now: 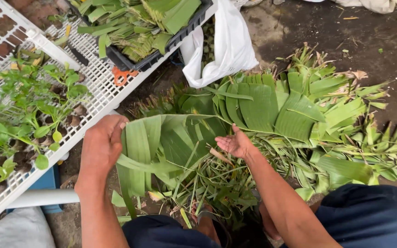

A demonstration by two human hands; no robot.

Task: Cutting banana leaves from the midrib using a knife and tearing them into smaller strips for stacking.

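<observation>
Green banana-leaf strips (161, 147) are gripped at their left edge by the left hand (103, 146), fingers curled together over the bundle, while the right hand (236, 143) is held palm-up just beside it with fingers loosely spread, nothing pinched. The bundle is held low over a heap of cut leaves (290, 115) on the dirt ground. Up left, a black crate of folded leaves (138, 27) and orange scissors (122, 76) are seen on a white slatted rack (97, 87), with a white plastic bag (226, 46) hung beside it.
</observation>
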